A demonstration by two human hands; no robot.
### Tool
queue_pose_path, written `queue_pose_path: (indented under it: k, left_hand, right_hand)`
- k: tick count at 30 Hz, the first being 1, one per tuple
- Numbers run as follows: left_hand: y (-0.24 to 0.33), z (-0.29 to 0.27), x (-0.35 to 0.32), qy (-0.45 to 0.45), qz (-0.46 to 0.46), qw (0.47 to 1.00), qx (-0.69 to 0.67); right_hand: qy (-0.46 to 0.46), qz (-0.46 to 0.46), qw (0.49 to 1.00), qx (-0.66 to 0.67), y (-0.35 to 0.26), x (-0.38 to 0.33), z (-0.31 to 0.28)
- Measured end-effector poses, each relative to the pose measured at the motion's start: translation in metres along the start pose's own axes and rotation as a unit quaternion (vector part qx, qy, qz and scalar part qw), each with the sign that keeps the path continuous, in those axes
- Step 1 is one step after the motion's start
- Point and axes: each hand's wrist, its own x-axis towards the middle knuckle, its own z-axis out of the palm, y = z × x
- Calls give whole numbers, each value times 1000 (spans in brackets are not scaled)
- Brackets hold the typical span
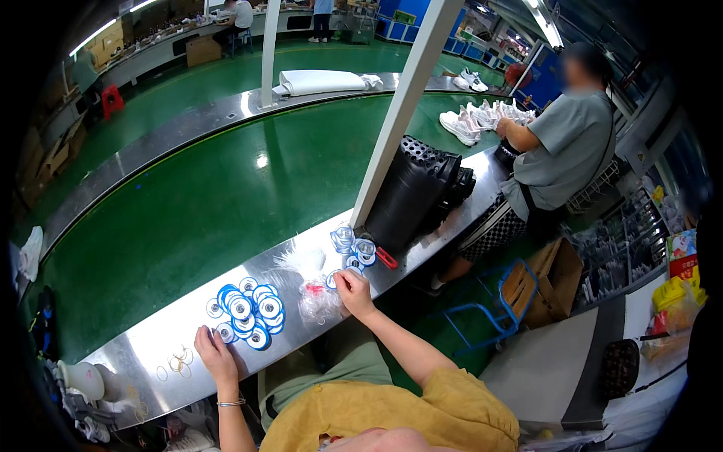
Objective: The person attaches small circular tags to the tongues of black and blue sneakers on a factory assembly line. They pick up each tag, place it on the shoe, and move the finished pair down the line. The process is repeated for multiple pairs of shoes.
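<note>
Round blue-and-white tags [256, 307] lie in a loose heap on the metal bench. My left hand [216, 355] is at the heap's near left edge, its fingers bent close together beside a tag; whether they grip anything is hidden. Farther right, my right hand [354, 294] pinches a round tag [331, 279] at its edge. Just left of that hand are a bundle of thin white strands [303, 260] and a crumpled clear plastic bag [318, 303] with a red mark. More tags in clear wrapping [354, 245] lie beyond the right hand.
Rubber bands [179, 361] and a white tub [81, 381] are at the bench's left end. A red-handled item [386, 258] lies by black plastic baskets [414, 192] and a white post [399, 120]. On the right, a co-worker [565, 143] handles white shoes [461, 126]; a blue-framed chair [489, 309] stands behind.
</note>
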Motion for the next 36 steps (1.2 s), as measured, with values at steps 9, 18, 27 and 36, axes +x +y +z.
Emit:
queue_pose_path:
  k: [9,18,27,36]
  left_hand:
    - [-2,4,0,8,22,1000,2]
    - [1,2,0,-6,13,1000,7]
    - [3,2,-2,-7,9,1000,5]
    - [3,2,-3,-6,12,1000,13]
  right_hand:
    - [14,-17,1000,7,-3,1,-1]
    - [6,0,1000,15,-5,0,-4]
    - [6,1,1000,22,-5,0,-6]
    - [10,-8,1000,14,-3,1,-6]
